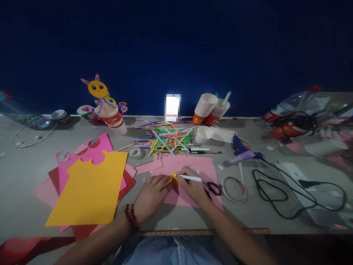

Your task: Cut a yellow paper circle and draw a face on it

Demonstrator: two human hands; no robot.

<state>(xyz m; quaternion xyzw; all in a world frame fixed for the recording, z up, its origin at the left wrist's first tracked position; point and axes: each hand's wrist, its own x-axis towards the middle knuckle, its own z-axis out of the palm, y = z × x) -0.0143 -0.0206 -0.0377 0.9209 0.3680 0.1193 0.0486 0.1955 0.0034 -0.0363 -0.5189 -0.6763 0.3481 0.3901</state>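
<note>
- One white pen (193,178) shows in the head view, its long axis running nearly level from left to right; the blunt rear end points right and a little toward the wearer, the front end points left, over a small yellow piece (174,181).
- Both lie above a pink sheet (202,165) spread on the counter (154,217); the yellow piece sits between the two hands, near the middle of that sheet.
- White and smooth, the pen's barrel looks plain, with a touch of blue near the front end; the yellow piece is small and rounded on its lower side, its upper part partly covered by fingers; any marks on it are too small to tell.
- The right hand (191,186) is closed around the pen in a writing grasp; the left hand (154,189), fingers fairly straight and close together, holds the yellow piece by its left edge; a bracelet of dark red beads (131,218) circles that wrist.
- Black-handled scissors (213,188) lie just right of the right hand, partly hidden by it; a roll of tape (234,189) rests beside them; colourful pipe cleaners (171,140) are heaped beyond the pink sheet.
</note>
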